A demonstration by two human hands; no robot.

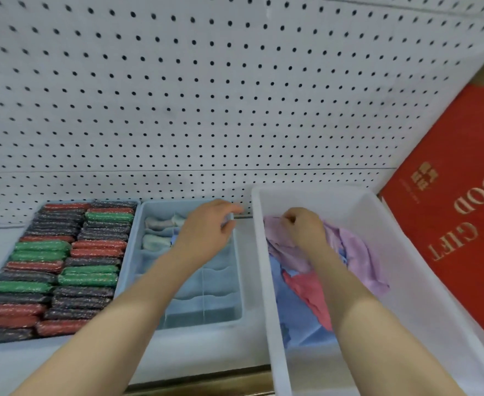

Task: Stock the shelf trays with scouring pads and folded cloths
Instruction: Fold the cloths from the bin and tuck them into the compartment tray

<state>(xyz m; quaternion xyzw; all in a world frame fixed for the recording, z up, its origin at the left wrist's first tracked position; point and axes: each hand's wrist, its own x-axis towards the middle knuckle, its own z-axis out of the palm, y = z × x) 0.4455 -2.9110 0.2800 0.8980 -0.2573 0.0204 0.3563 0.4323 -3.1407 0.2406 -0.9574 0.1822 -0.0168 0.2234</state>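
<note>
A blue divided tray sits mid-shelf with two folded pale cloths in its far left cells. My left hand hovers over the tray's far right corner, fingers curled near the rim; what they hold is hidden. To the right, a white bin holds loose purple, blue and red cloths. My right hand is inside it, pinching a purple cloth. On the left, a tray packed with red, green and dark scouring pads fills its two columns.
A white pegboard wall backs the shelf. A red gift box leans at the right, beside the white bin. The shelf's front edge runs below the trays.
</note>
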